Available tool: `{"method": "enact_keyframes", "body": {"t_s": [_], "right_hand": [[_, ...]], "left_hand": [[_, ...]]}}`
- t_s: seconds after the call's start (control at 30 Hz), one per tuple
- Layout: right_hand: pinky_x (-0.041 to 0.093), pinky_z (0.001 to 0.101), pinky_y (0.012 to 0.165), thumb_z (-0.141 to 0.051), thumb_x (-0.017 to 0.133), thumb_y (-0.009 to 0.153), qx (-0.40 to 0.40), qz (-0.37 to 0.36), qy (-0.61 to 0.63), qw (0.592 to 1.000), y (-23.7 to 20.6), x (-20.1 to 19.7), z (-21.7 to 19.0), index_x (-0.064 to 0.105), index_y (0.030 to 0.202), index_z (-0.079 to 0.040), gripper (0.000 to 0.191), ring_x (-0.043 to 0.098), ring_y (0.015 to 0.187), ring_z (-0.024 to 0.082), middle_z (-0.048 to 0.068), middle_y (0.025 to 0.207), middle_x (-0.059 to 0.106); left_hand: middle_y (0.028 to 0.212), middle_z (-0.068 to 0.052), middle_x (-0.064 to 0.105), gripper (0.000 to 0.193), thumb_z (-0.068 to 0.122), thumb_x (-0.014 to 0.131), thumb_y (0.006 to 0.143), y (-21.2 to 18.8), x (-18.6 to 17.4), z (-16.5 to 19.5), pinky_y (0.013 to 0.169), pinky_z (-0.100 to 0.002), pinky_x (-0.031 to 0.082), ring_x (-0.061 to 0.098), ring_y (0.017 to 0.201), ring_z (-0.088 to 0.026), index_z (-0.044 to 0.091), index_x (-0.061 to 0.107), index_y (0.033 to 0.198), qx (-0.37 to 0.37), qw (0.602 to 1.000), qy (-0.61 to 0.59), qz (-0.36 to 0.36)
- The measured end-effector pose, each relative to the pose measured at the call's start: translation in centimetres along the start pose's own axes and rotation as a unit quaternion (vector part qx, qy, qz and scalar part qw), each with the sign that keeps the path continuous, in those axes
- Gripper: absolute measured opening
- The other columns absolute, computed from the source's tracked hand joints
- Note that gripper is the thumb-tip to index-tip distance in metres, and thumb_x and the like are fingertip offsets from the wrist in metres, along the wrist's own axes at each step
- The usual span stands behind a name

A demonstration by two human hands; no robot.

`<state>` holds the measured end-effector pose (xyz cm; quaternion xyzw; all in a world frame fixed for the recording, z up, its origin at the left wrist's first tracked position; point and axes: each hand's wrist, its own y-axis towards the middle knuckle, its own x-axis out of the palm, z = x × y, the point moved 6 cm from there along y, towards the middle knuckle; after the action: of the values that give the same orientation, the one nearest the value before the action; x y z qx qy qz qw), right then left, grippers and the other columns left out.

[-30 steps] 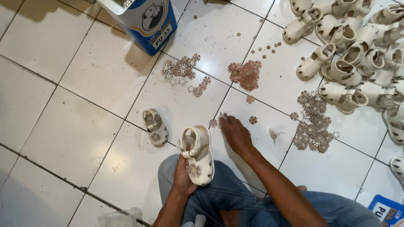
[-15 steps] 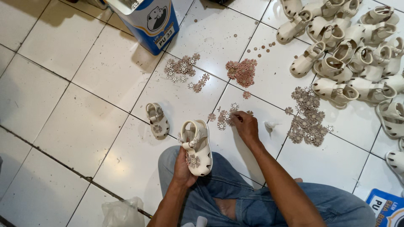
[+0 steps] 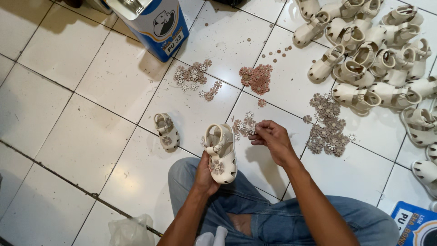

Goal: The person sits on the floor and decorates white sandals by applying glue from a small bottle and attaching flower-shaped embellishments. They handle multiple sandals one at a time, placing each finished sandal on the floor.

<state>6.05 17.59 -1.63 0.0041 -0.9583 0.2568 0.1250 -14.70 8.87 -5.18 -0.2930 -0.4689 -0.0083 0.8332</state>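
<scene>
My left hand (image 3: 204, 175) holds a small cream child's sandal (image 3: 220, 152) from below, its toe with a brown flower trim pointing toward me. My right hand (image 3: 271, 137) hovers just right of the sandal, fingertips pinched over a little cluster of flower trims (image 3: 243, 125) on the white tiled floor. Whether a flower is between the fingers is hidden. A second cream sandal (image 3: 167, 131) lies on the tiles to the left, bearing a flower as well.
More flower trims lie in piles: pale brown (image 3: 195, 80), reddish (image 3: 257, 77), grey-brown (image 3: 328, 125). A heap of cream sandals (image 3: 373, 59) fills the upper right. A blue tin (image 3: 157, 25) stands at the top; another blue tin (image 3: 415, 228) and a plastic bag (image 3: 131, 231) sit below.
My right hand has drawn back from flat on the floor and pinched its fingers at the flower cluster. The sandal in my left hand stays put.
</scene>
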Motion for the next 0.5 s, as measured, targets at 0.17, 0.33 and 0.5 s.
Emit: {"method": "enact_keyframes", "body": {"t_s": [0.17, 0.33, 0.5], "right_hand": [[0.063, 0.0329, 0.077, -0.008, 0.070, 0.093, -0.029, -0.023, 0.020, 0.999, -5.2, -0.8, -1.3, 0.067, 0.112, 0.003, 0.022, 0.071, 0.080, 0.018, 0.010, 0.090, 0.070], [0.055, 0.0329, 0.063, -0.006, 0.069, 0.096, -0.119, 0.037, -0.185, 0.975, -11.0, -1.4, -3.1, 0.073, 0.109, 0.005, 0.017, 0.063, 0.071, 0.016, 0.012, 0.083, 0.070], [0.065, 0.0304, 0.074, -0.002, 0.068, 0.093, -0.201, -0.001, -0.110, 0.973, -15.9, -1.5, -4.6, 0.068, 0.104, 0.006, 0.014, 0.075, 0.078, 0.016, 0.012, 0.086, 0.075]], "left_hand": [[0.111, -0.009, 0.072, 0.055, 0.049, 0.032, 0.110, -0.1, 1.9, -1.0, 0.084, -0.039, 0.060, 0.071, 0.095, -0.021, 0.007, 0.059, 0.131, -0.004, 0.999, 0.000, -0.032], [0.116, -0.007, 0.072, 0.055, 0.049, 0.032, 0.108, -0.5, 2.4, -1.6, 0.088, -0.038, 0.060, 0.071, 0.101, -0.019, 0.009, 0.058, 0.133, -0.011, 1.000, 0.014, -0.010], [0.116, -0.008, 0.072, 0.054, 0.048, 0.034, 0.110, -0.7, 3.5, -2.2, 0.087, -0.038, 0.060, 0.071, 0.100, -0.019, 0.007, 0.059, 0.133, -0.005, 0.999, 0.023, -0.045]]}}
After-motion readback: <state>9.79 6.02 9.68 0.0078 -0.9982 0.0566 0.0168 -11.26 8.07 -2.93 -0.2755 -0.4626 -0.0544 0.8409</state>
